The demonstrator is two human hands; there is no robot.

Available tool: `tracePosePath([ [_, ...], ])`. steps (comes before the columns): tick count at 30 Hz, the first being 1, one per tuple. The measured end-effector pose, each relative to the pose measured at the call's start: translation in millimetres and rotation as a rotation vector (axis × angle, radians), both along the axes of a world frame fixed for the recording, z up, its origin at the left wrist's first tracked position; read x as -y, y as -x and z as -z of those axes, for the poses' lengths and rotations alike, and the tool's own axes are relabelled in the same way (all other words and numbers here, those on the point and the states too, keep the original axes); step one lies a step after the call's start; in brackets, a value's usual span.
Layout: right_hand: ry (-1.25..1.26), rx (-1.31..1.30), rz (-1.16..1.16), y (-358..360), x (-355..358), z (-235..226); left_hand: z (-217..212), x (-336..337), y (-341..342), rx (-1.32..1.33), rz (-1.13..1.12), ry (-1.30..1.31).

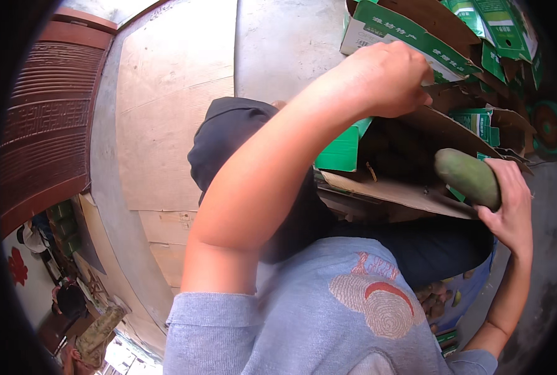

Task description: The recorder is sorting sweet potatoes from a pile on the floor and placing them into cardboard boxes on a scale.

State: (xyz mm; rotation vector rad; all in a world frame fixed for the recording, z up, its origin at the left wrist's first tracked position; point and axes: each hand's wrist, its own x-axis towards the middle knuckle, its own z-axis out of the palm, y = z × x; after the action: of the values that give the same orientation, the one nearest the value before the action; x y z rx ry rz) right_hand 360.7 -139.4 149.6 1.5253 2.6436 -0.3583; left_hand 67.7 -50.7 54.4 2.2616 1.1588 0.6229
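I have a green mango (467,177) in my right hand (509,206), grip wrapped round its lower end, held up just beside the open cardboard box (409,190). My left hand (387,78) is closed on the raised brown flap (444,122) of that box, holding it back. As I judge it, I'm at the step of putting fruit into the box; the next move calls for guiding the mango in under the flap without bruising it. Around the box are more cartons (409,31), stacked at the top right, green and white with printed panels, brown inside. Flat cardboard sheets (172,100) lie on the concrete floor (284,44) to the left.
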Motion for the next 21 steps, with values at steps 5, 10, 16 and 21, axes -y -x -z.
tracePosePath([
  [5, 0.162, 0.140, -0.197, 40.1, -25.0, 42.3, -10.2, 5.5, 5.7, -0.056, 0.026, 0.066],
  [10, 0.263, 0.312, -0.240, 50.0, -34.5, 76.7, -14.0, 4.3, 4.0, -0.125, 0.055, 0.110],
  [16, 0.329, 0.348, -0.297, 64.7, -39.7, 95.9, -9.9, 5.2, 5.1, -0.127, 0.056, 0.097],
  [21, 0.357, 0.360, -0.305, 65.9, -38.2, 108.0, -11.7, 6.3, 3.2, -0.133, 0.060, 0.099],
])
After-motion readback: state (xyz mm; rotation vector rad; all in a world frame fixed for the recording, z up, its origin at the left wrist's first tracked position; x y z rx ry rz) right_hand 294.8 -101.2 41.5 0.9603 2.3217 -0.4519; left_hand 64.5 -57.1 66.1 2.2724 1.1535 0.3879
